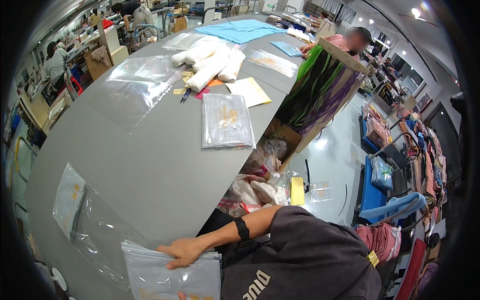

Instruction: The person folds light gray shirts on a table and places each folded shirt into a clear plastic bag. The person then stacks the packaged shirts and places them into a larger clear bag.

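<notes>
My right hand (184, 252) grips the upper edge of a stack of clear zip bags with pale grey folded contents (168, 275). Its thumb lies on the front face and its fingers reach over the edge. Of my left hand (182, 296) only a fingertip shows, against the front of that stack at the bottom rim; the rest is out of view. Left of the stack, a loose clear plastic bag (99, 228) lies flat on the grey table (150, 180). Beside it is another packed zip bag (69, 202) with gold print.
A pile of clear zip bags (228, 122) lies near the table edge, by white rolls (210, 67), thread snips (185, 95) and light blue cloth (240, 30). Cartons and bags (258, 187) stand below the edge. Ribbons (318, 90) hang near another person (339, 43). Loaded carts (375, 180) stand right.
</notes>
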The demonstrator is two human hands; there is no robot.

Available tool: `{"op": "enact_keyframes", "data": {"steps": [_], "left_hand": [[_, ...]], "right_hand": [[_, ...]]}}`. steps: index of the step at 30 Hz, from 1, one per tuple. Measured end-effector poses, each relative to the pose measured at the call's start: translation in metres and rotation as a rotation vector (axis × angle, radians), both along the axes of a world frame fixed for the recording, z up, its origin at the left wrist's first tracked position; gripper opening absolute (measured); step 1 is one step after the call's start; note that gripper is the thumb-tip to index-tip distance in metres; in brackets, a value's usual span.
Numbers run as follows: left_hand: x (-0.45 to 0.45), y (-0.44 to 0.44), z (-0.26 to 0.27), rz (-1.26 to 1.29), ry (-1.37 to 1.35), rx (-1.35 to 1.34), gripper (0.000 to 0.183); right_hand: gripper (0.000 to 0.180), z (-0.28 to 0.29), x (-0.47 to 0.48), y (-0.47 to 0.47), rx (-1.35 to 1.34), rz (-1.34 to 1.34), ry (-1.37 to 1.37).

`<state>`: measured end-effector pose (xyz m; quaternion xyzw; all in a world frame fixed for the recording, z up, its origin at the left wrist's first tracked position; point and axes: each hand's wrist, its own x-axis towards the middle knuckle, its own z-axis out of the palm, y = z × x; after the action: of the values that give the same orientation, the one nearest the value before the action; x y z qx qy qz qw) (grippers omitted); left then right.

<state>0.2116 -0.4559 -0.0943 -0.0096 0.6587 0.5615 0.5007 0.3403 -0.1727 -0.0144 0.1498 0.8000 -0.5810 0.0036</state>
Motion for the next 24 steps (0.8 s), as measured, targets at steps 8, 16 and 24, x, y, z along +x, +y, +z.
{"op": "enact_keyframes", "data": {"steps": [8, 16, 24], "left_hand": [[0.004, 0.024, 0.017, 0.14, 0.003, 0.086, 0.071], [0.017, 0.016, 0.043, 0.391, 0.002, 0.335, 0.068], [0.023, -0.027, 0.064, 0.447, 0.008, 0.453, 0.075]], "right_hand": [[0.083, -0.008, -0.006, 0.003, -0.027, -0.029, 0.024], [0.076, 0.0, -0.016, -0.003, -0.044, -0.027, -0.04], [0.037, 0.01, -0.107, 0.05, 0.804, -0.172, 0.558]]}}
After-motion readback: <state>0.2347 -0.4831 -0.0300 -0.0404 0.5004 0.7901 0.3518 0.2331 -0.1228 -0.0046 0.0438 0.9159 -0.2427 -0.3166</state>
